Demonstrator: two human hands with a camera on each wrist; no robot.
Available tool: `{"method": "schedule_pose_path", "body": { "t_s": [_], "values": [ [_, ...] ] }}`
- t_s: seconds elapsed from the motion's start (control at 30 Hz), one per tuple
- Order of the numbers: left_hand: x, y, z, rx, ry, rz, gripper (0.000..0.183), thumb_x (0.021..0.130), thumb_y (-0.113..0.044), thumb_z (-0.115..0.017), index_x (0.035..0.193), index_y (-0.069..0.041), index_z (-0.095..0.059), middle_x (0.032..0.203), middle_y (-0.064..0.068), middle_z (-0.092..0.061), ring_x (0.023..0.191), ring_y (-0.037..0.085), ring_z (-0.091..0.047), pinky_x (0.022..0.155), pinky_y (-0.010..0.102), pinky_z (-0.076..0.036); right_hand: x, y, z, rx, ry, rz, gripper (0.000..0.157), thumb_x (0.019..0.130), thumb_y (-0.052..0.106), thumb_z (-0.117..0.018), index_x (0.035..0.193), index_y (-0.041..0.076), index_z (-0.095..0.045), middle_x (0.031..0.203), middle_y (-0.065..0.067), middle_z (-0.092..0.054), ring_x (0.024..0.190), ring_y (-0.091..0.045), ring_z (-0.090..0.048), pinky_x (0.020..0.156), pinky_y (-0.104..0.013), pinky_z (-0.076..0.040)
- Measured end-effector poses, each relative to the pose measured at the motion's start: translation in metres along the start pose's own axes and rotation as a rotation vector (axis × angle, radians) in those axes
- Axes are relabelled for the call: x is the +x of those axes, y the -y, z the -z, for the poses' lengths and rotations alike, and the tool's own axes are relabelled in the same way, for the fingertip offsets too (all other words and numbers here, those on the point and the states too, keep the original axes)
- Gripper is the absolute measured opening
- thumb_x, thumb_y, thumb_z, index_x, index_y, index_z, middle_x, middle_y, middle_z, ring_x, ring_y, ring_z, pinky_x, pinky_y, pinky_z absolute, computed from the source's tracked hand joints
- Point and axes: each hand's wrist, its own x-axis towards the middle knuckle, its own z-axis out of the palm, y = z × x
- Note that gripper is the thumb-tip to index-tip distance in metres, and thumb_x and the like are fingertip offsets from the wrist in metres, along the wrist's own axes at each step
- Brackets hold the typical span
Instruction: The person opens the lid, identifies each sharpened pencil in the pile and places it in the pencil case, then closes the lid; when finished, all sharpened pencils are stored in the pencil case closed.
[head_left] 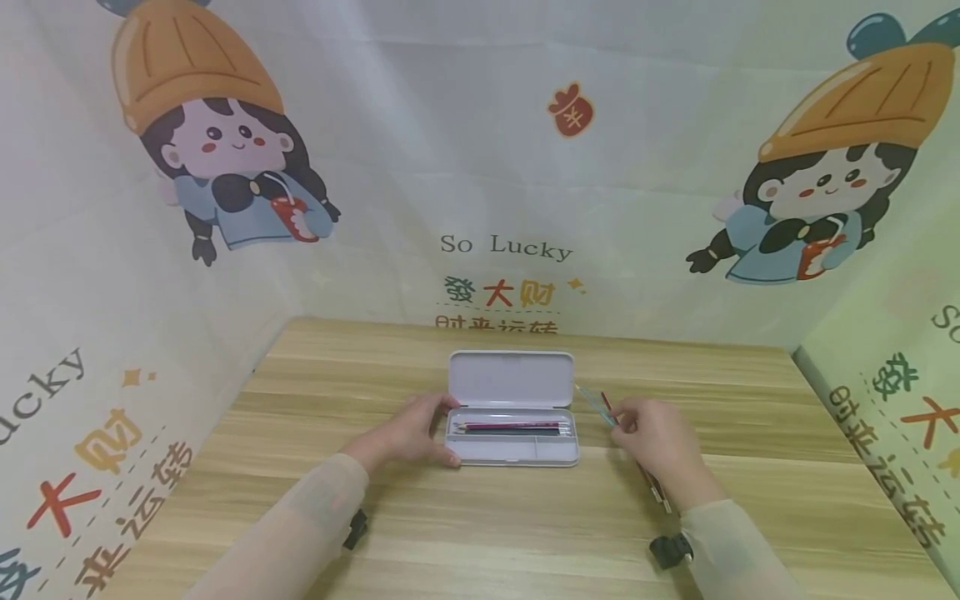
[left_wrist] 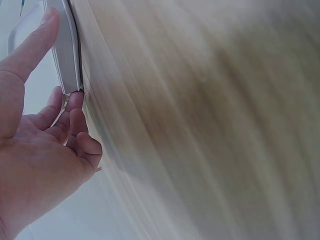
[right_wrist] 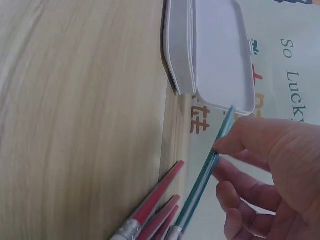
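A white pencil case lies with its lid raised at the back. Several pencils lie side by side in its rear compartment. My left hand holds the case's left end, thumb at the front corner and fingers toward the back. To the right of the case, my right hand pinches a teal pencil between thumb and fingers, its point up toward the lid. Several red pencils with silver ends lie just beside it, partly under the hand in the head view.
The wood-grain table meets a printed cloth backdrop behind and at both sides. The front compartment of the case has a small divider near its right end. A black strap device sits at the right wrist.
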Motion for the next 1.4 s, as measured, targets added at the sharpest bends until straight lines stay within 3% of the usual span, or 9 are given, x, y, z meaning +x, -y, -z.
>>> {"method": "schedule_pose_path", "body": {
  "t_s": [0.23, 0.47, 0.9, 1.07, 1.4],
  "values": [
    [-0.001, -0.001, 0.001, 0.014, -0.005, -0.013, 0.087, 0.065, -0.023, -0.098, 0.137, -0.003, -0.055, 0.131, 0.014, -0.06, 0.13, 0.036, -0.049, 0.119, 0.055, -0.037, 0.002, 0.006, -0.01, -0.058, -0.04, 0.128, 0.018, 0.081, 0.014, -0.078, 0.099, 0.016, -0.082, 0.077, 0.007, -0.07, 0.064, -0.009, -0.053, 0.056, -0.027, -0.044],
    [-0.003, -0.005, 0.002, 0.005, -0.005, -0.005, 0.086, 0.065, -0.022, -0.098, 0.138, -0.003, -0.055, 0.132, 0.014, -0.06, 0.13, 0.036, -0.049, 0.119, 0.055, -0.037, 0.007, 0.017, -0.017, -0.061, -0.003, 0.192, 0.015, 0.081, 0.017, -0.08, 0.096, 0.021, -0.081, 0.081, 0.01, -0.071, 0.071, -0.008, -0.056, 0.06, -0.027, -0.046],
    [0.0, -0.002, 0.0, -0.006, -0.007, -0.008, 0.086, 0.065, -0.021, -0.098, 0.137, -0.003, -0.055, 0.131, 0.014, -0.06, 0.13, 0.035, -0.05, 0.119, 0.055, -0.037, 0.027, 0.039, -0.033, -0.024, 0.078, 0.352, 0.014, 0.079, 0.012, -0.079, 0.089, 0.021, -0.078, 0.078, 0.01, -0.067, 0.071, -0.006, -0.056, 0.065, -0.026, -0.049],
    [-0.001, -0.001, 0.0, -0.006, -0.006, -0.012, 0.086, 0.065, -0.021, -0.098, 0.137, -0.002, -0.055, 0.131, 0.015, -0.06, 0.13, 0.036, -0.051, 0.119, 0.056, -0.037, 0.035, 0.047, -0.038, -0.019, 0.112, 0.378, 0.014, 0.079, 0.013, -0.081, 0.09, 0.02, -0.078, 0.082, 0.01, -0.068, 0.076, -0.006, -0.058, 0.069, -0.026, -0.052],
    [0.0, 0.0, 0.0, -0.002, -0.006, -0.006, 0.087, 0.065, -0.023, -0.098, 0.137, -0.003, -0.055, 0.133, 0.015, -0.059, 0.129, 0.035, -0.049, 0.118, 0.055, -0.038, 0.052, 0.067, -0.049, -0.06, 0.116, 0.479, 0.01, 0.078, 0.012, -0.081, 0.085, 0.018, -0.077, 0.08, 0.008, -0.071, 0.074, -0.007, -0.06, 0.07, -0.027, -0.053]
  ]
}}
